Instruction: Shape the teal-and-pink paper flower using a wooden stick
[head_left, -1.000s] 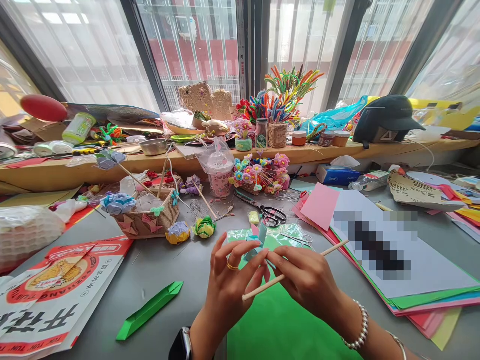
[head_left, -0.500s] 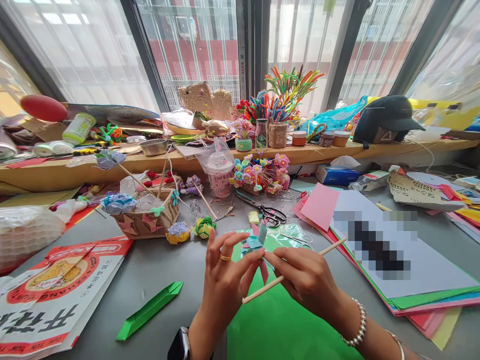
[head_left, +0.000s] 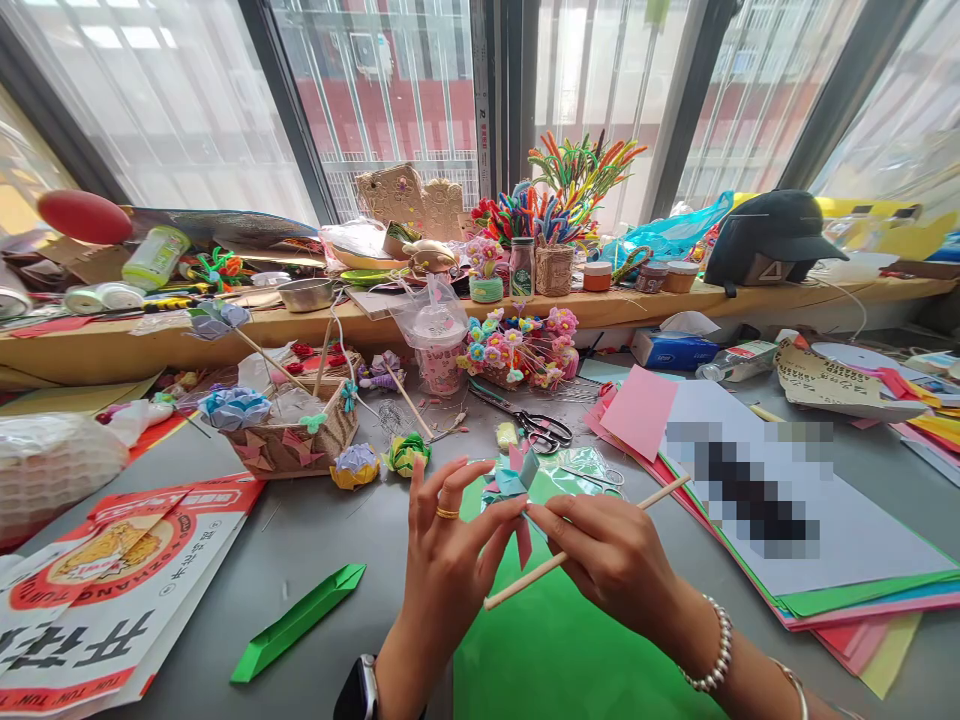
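My left hand (head_left: 448, 555) pinches a small folded paper piece (head_left: 513, 482), light blue with pink flaps, between thumb and forefinger, the other fingers raised. My right hand (head_left: 615, 558) also pinches that paper piece at its lower right and carries a thin wooden stick (head_left: 664, 494) slanting from lower left to upper right. Both hands hover over a green paper sheet (head_left: 555, 640) on the grey table. A gold ring sits on my left hand, a watch on the left wrist and a bead bracelet on the right wrist.
A folded green paper strip (head_left: 298, 621) lies at the left. Black scissors (head_left: 546, 431), paper flowers (head_left: 409, 455), a woven basket (head_left: 289, 440) and a plastic cup (head_left: 440, 352) stand behind. Stacked coloured paper (head_left: 810, 540) lies right. A printed bag (head_left: 105, 590) lies at the far left. The wooden sill (head_left: 360, 322) is crowded.
My left hand's fingers have lifted and spread a little, and the paper piece has turned slightly upward. The right hand and the stick have hardly moved.
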